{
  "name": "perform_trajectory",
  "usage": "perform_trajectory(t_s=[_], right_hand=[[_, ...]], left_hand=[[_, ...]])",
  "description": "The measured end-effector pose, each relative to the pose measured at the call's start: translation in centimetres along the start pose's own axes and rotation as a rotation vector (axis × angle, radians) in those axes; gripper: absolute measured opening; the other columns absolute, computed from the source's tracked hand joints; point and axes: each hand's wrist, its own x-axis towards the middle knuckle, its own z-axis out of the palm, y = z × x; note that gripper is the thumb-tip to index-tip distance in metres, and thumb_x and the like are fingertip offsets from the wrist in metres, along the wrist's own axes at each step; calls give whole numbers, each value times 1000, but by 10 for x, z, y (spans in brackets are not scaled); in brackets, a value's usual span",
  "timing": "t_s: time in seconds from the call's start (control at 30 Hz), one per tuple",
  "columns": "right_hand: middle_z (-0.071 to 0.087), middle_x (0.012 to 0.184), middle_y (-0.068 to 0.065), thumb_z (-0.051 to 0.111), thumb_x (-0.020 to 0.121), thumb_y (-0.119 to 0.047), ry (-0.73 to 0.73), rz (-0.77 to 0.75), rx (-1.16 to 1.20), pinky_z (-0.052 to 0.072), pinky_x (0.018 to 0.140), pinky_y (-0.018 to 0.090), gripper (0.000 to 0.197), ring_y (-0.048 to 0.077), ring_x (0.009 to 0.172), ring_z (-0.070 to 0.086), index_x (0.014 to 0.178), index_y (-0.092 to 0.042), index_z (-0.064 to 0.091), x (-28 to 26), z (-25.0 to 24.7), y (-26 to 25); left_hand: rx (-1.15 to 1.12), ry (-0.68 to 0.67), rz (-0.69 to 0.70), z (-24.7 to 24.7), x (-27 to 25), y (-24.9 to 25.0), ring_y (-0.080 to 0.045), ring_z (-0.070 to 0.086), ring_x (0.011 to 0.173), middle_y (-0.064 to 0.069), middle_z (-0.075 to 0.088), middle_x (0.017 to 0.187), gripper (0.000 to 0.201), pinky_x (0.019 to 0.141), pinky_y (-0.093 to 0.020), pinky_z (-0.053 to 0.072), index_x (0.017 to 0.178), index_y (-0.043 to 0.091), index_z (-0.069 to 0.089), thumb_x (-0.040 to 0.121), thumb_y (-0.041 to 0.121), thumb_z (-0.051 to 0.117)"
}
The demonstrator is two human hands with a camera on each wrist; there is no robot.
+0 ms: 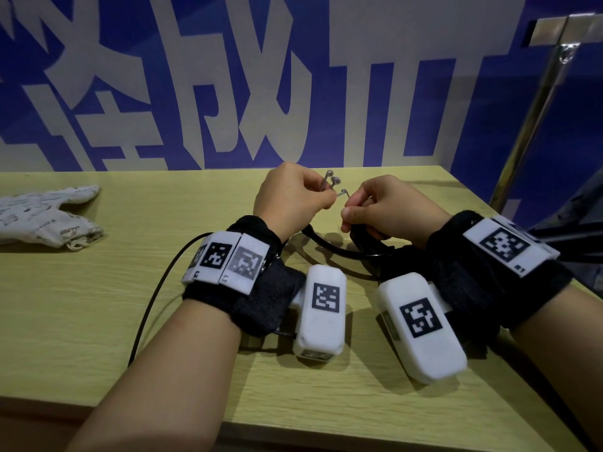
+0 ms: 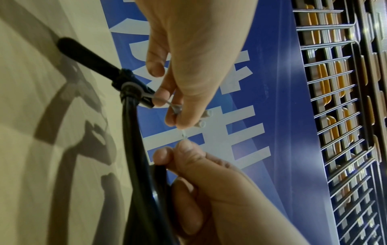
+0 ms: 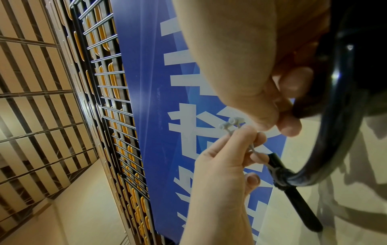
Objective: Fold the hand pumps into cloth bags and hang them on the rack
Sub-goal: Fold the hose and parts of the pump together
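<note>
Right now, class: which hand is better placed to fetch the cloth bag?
Left. The cloth bag lies on the table's left side, nearer the left hand. The right hand is farther and also grips the black hose.

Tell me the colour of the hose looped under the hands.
Glossy black hose; it shows best in the right wrist view.

From the head view, the right hand [image 1: 388,207] covers most of the pump's black body, so only its hose [image 1: 339,249] shows. The small grey nozzle pieces [image 1: 333,182] are too tiny to tell apart. The cloth bag [image 1: 45,216] runs off the desk's left edge.
</note>
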Motion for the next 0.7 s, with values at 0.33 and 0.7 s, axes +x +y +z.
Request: perform_trajectory(t_s=[0.33, 0.7], right_hand=[[66, 70, -4, 58, 91, -17, -6, 4, 24, 44, 53, 19, 13, 12, 61, 55, 79, -16, 57, 0, 1, -1], [61, 70, 3, 48, 96, -9, -48, 79, 246, 41, 41, 14, 14, 6, 38, 42, 84, -9, 55, 0, -1, 1]], left_hand=[[-32, -42, 43, 2, 0, -1, -14, 66, 90, -1, 73, 91, 11, 89, -39, 52, 93, 16, 74, 84, 17, 67], [66, -60, 62, 1, 4, -6, -13, 66, 89, 2, 71, 86, 12, 89, -34, 51, 89, 14, 75, 84, 8, 65]])
